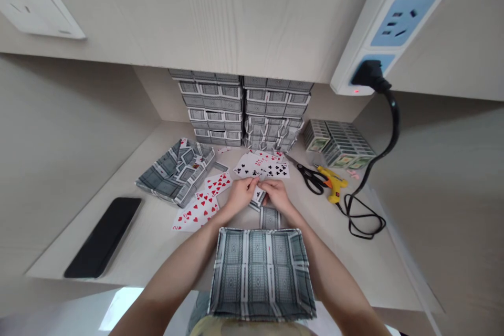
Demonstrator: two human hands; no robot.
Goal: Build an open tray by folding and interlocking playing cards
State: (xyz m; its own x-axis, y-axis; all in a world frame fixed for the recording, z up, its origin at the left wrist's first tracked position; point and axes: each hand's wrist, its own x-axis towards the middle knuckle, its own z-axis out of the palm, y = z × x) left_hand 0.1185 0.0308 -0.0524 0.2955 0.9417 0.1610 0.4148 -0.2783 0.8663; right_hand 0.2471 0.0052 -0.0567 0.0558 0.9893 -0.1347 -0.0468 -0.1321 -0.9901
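Note:
Above the middle of the desk, my left hand [241, 192] and my right hand [276, 193] meet with bent fingers around a small playing card [259, 196]. Both thumbs are close together at its upper edge. Just below lies a grey-patterned playing card [270, 218], face down. Beyond my fingers, black-suited cards [262, 167] are spread face up. Left of my left hand lie overlapping heart cards [199, 211]. Between my forearms, close to my body, is an open box made of grey cards [258, 268].
Stacked card-built boxes [214, 97] stand at the back wall. An open card tray [165, 173] and black phone [103, 237] lie left. Black scissors [311, 178], a yellow glue gun [334, 184] with coiled cable [366, 226], and packed card decks [338, 142] are right.

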